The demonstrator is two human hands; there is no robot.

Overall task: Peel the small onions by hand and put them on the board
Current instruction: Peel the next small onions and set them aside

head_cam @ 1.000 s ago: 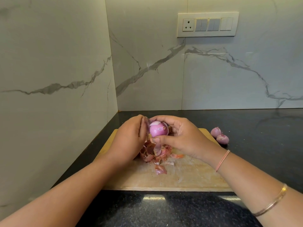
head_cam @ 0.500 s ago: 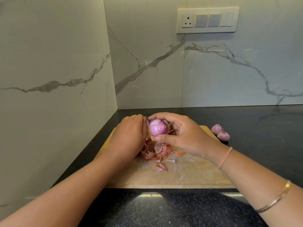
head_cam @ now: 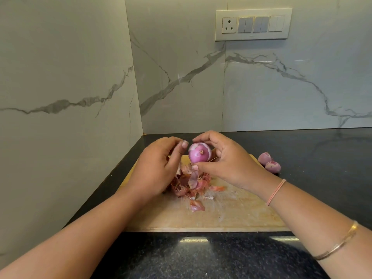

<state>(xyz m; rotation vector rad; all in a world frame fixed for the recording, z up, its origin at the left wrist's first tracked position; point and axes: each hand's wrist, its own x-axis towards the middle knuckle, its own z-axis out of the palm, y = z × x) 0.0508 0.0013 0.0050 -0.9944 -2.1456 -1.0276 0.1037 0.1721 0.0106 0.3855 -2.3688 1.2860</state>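
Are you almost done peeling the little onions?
Partway. Done: a heap of skins lies on the board. In hand: the right hand grips an onion that looks nearly bare, the left hand close beside it. Left: no onion shows on the board yet, and two onions sit on the counter past it; whether peeled, I cannot tell.

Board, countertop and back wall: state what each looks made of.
Board: seemingly wood, pale and matt, with faint grain, scuffs and whitish wear marks. Countertop: probably polished granite or similar stone; it is black, finely speckled and mirrors bright lights. Back wall: marble or marble-look tile, white with grey veins and a smooth satin sheen; straight vertical joints suggest large slabs.
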